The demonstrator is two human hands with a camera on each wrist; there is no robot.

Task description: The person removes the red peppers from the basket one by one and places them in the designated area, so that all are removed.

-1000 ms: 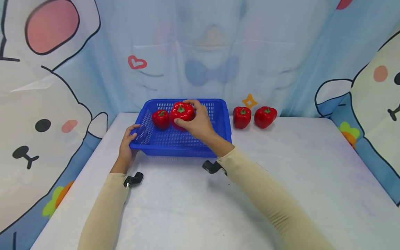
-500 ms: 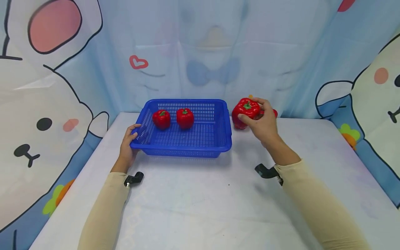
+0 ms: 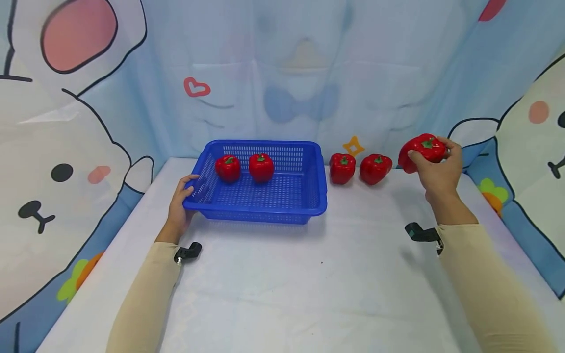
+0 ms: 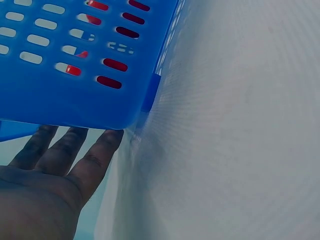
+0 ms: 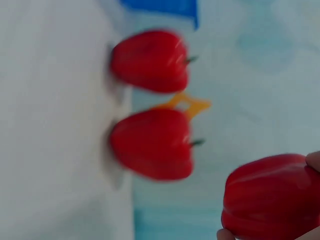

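Observation:
The blue plastic basket stands on the table with two red bell peppers inside, one at left and one beside it. At its left edge my left hand grips the rim; the fingers reach along the basket's outer wall in the left wrist view. My right hand holds a red bell pepper between thumb and fingers, raised over the far right of the table. Part of that held pepper also shows at the lower right of the right wrist view.
Two more red bell peppers, one nearer the basket and one to its right, sit on the white-covered table. A blue curtain with cartoon prints hangs close behind the table.
My right hand has carried the held pepper from over the basket to the right, past the two peppers on the table. The left hand stays at the basket's rim.

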